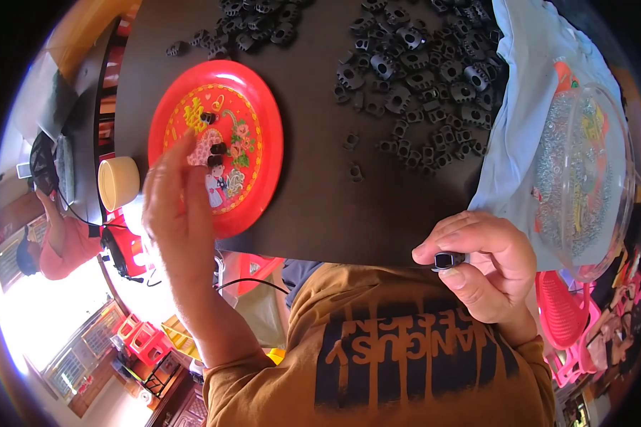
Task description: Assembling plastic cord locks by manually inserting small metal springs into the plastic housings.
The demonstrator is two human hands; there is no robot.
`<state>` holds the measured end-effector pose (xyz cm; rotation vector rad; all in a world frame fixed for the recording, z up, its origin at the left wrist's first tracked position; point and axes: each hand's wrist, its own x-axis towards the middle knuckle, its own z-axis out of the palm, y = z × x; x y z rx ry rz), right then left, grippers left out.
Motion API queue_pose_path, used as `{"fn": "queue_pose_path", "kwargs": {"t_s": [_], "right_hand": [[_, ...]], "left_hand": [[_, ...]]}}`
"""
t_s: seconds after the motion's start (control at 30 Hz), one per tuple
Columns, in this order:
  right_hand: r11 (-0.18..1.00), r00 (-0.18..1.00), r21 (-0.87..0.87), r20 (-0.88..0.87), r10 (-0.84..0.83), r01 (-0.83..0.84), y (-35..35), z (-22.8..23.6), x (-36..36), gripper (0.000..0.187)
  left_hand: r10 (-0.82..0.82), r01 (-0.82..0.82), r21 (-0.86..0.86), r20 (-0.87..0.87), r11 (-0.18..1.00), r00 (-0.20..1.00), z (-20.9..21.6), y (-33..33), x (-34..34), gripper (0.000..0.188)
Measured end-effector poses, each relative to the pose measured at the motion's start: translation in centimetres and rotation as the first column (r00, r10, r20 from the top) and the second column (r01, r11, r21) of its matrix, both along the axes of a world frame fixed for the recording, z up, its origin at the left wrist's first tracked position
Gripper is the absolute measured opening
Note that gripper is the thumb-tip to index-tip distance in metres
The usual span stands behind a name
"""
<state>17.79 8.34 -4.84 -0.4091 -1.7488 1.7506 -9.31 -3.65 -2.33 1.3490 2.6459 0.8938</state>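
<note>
Between the thumb and fingers of my right hand [481, 263] is a small black claw clip piece [447, 260], held just off the table's near edge with its hollow end showing. My left hand [174, 185] reaches over the left side of a round red plate [263, 178] with its fingers stretched out, and I see nothing in them. On the plate lie a few small black clip pieces [219, 149], close to those fingertips. Loose black clip halves [420, 78] are heaped across the far right of the table, and a smaller heap [256, 25] lies at the far middle.
A clear plastic tub [609, 213] of small shiny metal springs rests on a light blue cloth [509, 149] at the right. Left of the plate stands a cream cup [119, 183]. Another person [68, 242] is at the far left. Red stools [144, 340] stand beyond.
</note>
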Motion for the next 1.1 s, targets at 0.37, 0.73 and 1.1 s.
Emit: {"fn": "queue_pose_path", "kwargs": {"t_s": [0.37, 0.73, 1.1], "right_hand": [[0.999, 0.998, 0.022, -0.040, -0.041, 0.042, -0.2, -0.5, -0.2, 0.026], [0.995, 0.999, 0.095, -0.006, 0.033, -0.032, 0.1, -0.9, -0.2, 0.022], [0.994, 0.985, 0.078, -0.160, -0.057, 0.070, -1.0, -1.5, -0.7, 0.019]], "left_hand": [[-0.098, 0.088, -0.080, -0.125, 0.993, 0.987, 0.2, -0.4, -0.2, 0.013], [-0.234, 0.226, -0.060, -0.239, 0.972, 0.942, 3.3, 2.9, 1.1, 0.018], [-0.864, 0.837, -0.218, -0.090, 0.503, 0.496, 9.5, 14.3, 14.0, 0.022]]}}
